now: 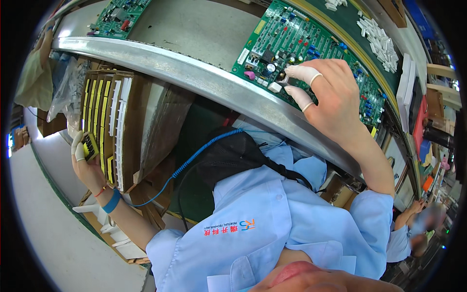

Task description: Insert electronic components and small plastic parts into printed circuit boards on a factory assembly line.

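My right hand [327, 95], with white finger cots on thumb and forefinger, pinches a small part against the near edge of a green circuit board [311, 44] lying on the grey conveyor belt [194, 24]. My left hand [83, 160], also with finger cots and a blue wrist strap, reaches down to my left and holds a small black and yellow component [90, 145] at a cardboard box [129, 126] packed with rows of the same yellow and white parts. A blue coiled cord [194, 155] runs from the wrist strap across my lap.
A second green circuit board [116, 17] lies farther left on the belt behind the metal rail [160, 63]. Several small white parts [382, 41] sit on a green mat beyond the board. Another person in a light blue shirt [404, 233] works at the right.
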`<state>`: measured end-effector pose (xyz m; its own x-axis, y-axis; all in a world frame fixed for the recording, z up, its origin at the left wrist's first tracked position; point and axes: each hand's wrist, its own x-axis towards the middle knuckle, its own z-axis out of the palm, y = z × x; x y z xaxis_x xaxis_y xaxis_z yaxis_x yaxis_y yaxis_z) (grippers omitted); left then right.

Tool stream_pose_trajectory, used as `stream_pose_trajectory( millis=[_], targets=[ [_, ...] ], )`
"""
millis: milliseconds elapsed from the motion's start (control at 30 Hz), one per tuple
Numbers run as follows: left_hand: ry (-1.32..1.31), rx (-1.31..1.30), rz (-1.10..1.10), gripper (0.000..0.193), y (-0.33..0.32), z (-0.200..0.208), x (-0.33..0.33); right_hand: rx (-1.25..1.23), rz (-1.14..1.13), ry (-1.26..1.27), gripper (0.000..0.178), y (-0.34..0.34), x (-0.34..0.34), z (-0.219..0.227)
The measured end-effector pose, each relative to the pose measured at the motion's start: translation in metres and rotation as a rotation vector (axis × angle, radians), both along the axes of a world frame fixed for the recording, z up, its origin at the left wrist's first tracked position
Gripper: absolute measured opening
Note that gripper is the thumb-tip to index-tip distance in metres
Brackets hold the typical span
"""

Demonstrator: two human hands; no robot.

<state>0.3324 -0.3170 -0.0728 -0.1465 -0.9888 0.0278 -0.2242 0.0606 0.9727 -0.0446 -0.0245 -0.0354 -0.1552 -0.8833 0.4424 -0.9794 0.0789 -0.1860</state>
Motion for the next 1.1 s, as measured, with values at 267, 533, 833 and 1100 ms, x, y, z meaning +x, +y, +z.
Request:
stream_pose_trajectory(
  millis=[267, 533, 833, 1100],
  targets=[
    [0.354, 0.257, -0.351, 0.031, 0.033, 0.002, -0.064, 0.017, 0.022, 0.001, 0.029, -0.003, 0.000, 0.001],
    [0.394, 0.412, -0.511, 0.030, 0.039, -0.009, -0.090, 0.069, 0.005, -0.013, 0.030, -0.007, 0.002, 0.005],
    [0.384, 0.414, -0.546, 0.026, 0.048, -0.013, -0.103, 0.070, 0.050, -0.039, 0.034, -0.008, -0.005, 0.006],
    [-0.010, -0.246, -0.828, 0.015, 0.082, 0.017, -0.156, 0.097, -0.065, -0.901, 0.031, 0.004, -0.004, 0.031]
  ],
)
